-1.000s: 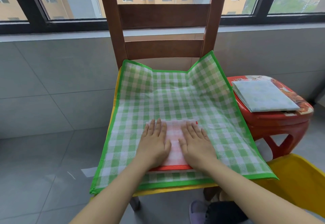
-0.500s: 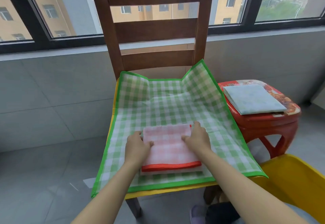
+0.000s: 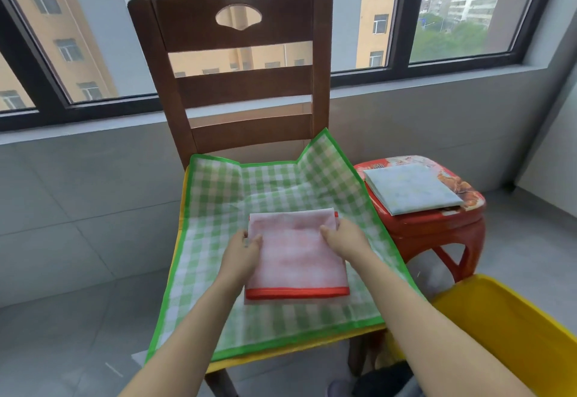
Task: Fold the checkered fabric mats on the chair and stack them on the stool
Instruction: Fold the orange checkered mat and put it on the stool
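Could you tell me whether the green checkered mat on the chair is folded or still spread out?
Spread out. The green checkered mat lies open across the chair seat, its far corners riding up the backrest.

Both hands went from pressing flat to gripping the folded red mat (image 3: 296,256) sides.

Red mat (image 3: 296,256): folded, on green mat.
Green mat (image 3: 218,197): spread flat over chair (image 3: 237,90).
Stool (image 3: 437,225): red, bears folded pale mat (image 3: 412,189).
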`<state>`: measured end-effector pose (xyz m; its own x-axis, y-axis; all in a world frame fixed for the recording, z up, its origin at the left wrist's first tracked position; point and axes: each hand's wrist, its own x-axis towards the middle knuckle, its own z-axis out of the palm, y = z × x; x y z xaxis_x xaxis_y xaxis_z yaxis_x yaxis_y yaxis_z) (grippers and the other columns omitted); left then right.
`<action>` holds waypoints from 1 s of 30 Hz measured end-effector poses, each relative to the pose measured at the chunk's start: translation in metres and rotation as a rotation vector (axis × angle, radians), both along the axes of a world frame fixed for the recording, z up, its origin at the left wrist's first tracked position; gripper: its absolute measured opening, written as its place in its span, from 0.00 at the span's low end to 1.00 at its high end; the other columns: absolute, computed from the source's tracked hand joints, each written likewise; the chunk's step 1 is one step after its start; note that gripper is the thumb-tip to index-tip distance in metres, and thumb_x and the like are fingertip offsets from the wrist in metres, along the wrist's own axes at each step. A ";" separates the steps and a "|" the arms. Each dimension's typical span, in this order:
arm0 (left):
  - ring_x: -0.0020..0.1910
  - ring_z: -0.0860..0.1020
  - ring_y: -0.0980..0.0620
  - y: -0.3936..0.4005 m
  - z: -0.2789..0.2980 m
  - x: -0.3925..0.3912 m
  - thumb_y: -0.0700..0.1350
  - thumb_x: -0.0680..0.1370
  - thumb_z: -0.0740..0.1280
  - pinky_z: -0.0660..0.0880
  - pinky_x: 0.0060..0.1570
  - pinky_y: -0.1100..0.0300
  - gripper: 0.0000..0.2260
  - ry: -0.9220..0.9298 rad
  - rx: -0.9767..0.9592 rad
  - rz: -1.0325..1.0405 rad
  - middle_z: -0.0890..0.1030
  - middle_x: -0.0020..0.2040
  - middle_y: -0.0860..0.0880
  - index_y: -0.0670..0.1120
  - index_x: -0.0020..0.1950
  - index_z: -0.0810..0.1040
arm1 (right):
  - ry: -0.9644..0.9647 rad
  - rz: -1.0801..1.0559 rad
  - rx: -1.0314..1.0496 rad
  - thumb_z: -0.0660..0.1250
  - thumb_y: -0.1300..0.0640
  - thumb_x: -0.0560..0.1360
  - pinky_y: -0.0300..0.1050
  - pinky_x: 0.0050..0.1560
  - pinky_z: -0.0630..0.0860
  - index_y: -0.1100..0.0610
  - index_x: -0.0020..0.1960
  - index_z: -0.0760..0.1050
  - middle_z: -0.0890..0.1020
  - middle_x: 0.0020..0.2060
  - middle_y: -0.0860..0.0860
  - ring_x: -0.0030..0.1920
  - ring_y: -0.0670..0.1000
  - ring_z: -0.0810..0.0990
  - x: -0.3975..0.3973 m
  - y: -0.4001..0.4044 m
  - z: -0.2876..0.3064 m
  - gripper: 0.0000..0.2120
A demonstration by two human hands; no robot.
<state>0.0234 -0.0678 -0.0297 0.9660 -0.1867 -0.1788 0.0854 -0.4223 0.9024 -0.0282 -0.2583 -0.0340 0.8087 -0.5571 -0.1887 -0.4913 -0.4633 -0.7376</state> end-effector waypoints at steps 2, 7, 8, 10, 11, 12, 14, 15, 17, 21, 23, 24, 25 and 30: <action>0.42 0.78 0.51 -0.013 0.010 -0.004 0.47 0.80 0.60 0.75 0.36 0.59 0.11 -0.011 -0.085 -0.006 0.79 0.50 0.47 0.44 0.59 0.72 | -0.053 -0.026 0.027 0.59 0.49 0.78 0.49 0.55 0.73 0.61 0.62 0.71 0.78 0.58 0.58 0.58 0.60 0.76 -0.007 -0.012 0.009 0.19; 0.42 0.78 0.51 -0.051 0.033 -0.011 0.47 0.80 0.60 0.74 0.37 0.59 0.10 -0.046 -0.188 0.018 0.78 0.48 0.48 0.44 0.58 0.73 | -0.204 -0.088 0.326 0.59 0.53 0.79 0.53 0.55 0.76 0.60 0.53 0.74 0.80 0.52 0.57 0.53 0.58 0.79 -0.029 -0.045 0.029 0.12; 0.44 0.78 0.49 -0.060 0.037 -0.011 0.47 0.80 0.60 0.75 0.41 0.57 0.11 -0.048 -0.203 0.033 0.79 0.49 0.46 0.43 0.58 0.74 | -0.212 -0.087 0.344 0.59 0.54 0.79 0.53 0.55 0.76 0.60 0.52 0.75 0.80 0.51 0.56 0.52 0.57 0.79 -0.035 -0.053 0.032 0.10; 0.47 0.78 0.45 -0.079 0.042 -0.010 0.46 0.80 0.60 0.76 0.47 0.54 0.12 -0.043 -0.254 0.059 0.80 0.52 0.44 0.40 0.59 0.74 | -0.234 -0.083 0.337 0.60 0.55 0.79 0.51 0.58 0.76 0.60 0.56 0.76 0.81 0.52 0.55 0.53 0.55 0.79 -0.044 -0.072 0.037 0.12; 0.48 0.78 0.45 -0.091 0.044 -0.009 0.46 0.80 0.60 0.76 0.47 0.53 0.12 -0.034 -0.281 0.063 0.80 0.52 0.43 0.40 0.58 0.74 | -0.246 -0.083 0.321 0.60 0.56 0.79 0.50 0.58 0.76 0.61 0.58 0.76 0.81 0.52 0.55 0.53 0.55 0.79 -0.047 -0.081 0.039 0.13; 0.47 0.78 0.44 -0.104 0.046 -0.009 0.45 0.80 0.59 0.75 0.47 0.52 0.11 -0.027 -0.300 0.056 0.80 0.52 0.42 0.40 0.57 0.75 | -0.258 -0.095 0.296 0.60 0.58 0.78 0.49 0.58 0.76 0.60 0.59 0.77 0.81 0.51 0.54 0.52 0.54 0.79 -0.050 -0.090 0.042 0.13; 0.47 0.77 0.45 -0.133 0.048 -0.008 0.43 0.80 0.57 0.75 0.48 0.52 0.09 0.002 -0.318 0.002 0.79 0.51 0.42 0.42 0.55 0.75 | -0.314 -0.176 0.223 0.62 0.61 0.77 0.47 0.55 0.75 0.61 0.58 0.78 0.82 0.51 0.54 0.52 0.55 0.79 -0.052 -0.111 0.048 0.13; 0.47 0.76 0.45 -0.148 0.049 -0.008 0.40 0.79 0.56 0.75 0.48 0.52 0.10 0.028 -0.332 -0.042 0.79 0.51 0.43 0.43 0.55 0.74 | -0.336 -0.233 0.163 0.62 0.61 0.76 0.46 0.55 0.74 0.61 0.60 0.78 0.82 0.53 0.55 0.54 0.55 0.79 -0.052 -0.123 0.051 0.14; 0.48 0.76 0.46 -0.177 0.053 -0.010 0.37 0.75 0.56 0.74 0.49 0.53 0.14 0.063 -0.359 -0.142 0.78 0.53 0.43 0.44 0.58 0.73 | -0.324 -0.336 0.049 0.64 0.61 0.75 0.41 0.55 0.70 0.60 0.62 0.77 0.81 0.57 0.56 0.58 0.55 0.77 -0.051 -0.147 0.057 0.15; 0.57 0.77 0.45 -0.230 0.039 0.001 0.41 0.67 0.60 0.75 0.59 0.50 0.31 -0.039 -0.279 -0.234 0.77 0.61 0.44 0.44 0.71 0.64 | -0.287 -0.449 -0.054 0.64 0.59 0.75 0.47 0.58 0.72 0.58 0.61 0.77 0.80 0.58 0.57 0.59 0.58 0.77 -0.038 -0.197 0.052 0.15; 0.61 0.75 0.44 -0.254 0.029 0.010 0.40 0.72 0.62 0.72 0.63 0.50 0.27 -0.124 -0.203 -0.260 0.75 0.63 0.44 0.45 0.72 0.64 | -0.280 -0.480 -0.106 0.64 0.59 0.75 0.50 0.57 0.73 0.60 0.58 0.79 0.81 0.55 0.61 0.57 0.61 0.77 -0.028 -0.218 0.046 0.13; 0.63 0.73 0.44 -0.265 0.026 0.013 0.41 0.74 0.62 0.70 0.65 0.52 0.25 -0.160 -0.155 -0.280 0.73 0.64 0.43 0.45 0.72 0.64 | -0.271 -0.474 -0.126 0.63 0.60 0.75 0.51 0.57 0.73 0.63 0.57 0.78 0.81 0.54 0.63 0.58 0.63 0.76 -0.023 -0.228 0.041 0.13; 0.65 0.71 0.44 -0.275 0.023 0.017 0.42 0.77 0.62 0.67 0.66 0.56 0.24 -0.178 -0.108 -0.301 0.70 0.65 0.42 0.43 0.73 0.65 | -0.268 -0.458 -0.142 0.63 0.60 0.75 0.51 0.57 0.73 0.64 0.57 0.78 0.80 0.55 0.63 0.58 0.63 0.76 -0.018 -0.237 0.037 0.13; 0.72 0.61 0.44 -0.312 -0.004 0.032 0.46 0.80 0.61 0.58 0.68 0.59 0.23 -0.235 0.053 -0.361 0.62 0.71 0.38 0.42 0.74 0.62 | -0.160 -0.372 -0.159 0.61 0.57 0.76 0.49 0.58 0.70 0.57 0.61 0.77 0.79 0.59 0.58 0.61 0.60 0.74 -0.001 -0.274 0.020 0.15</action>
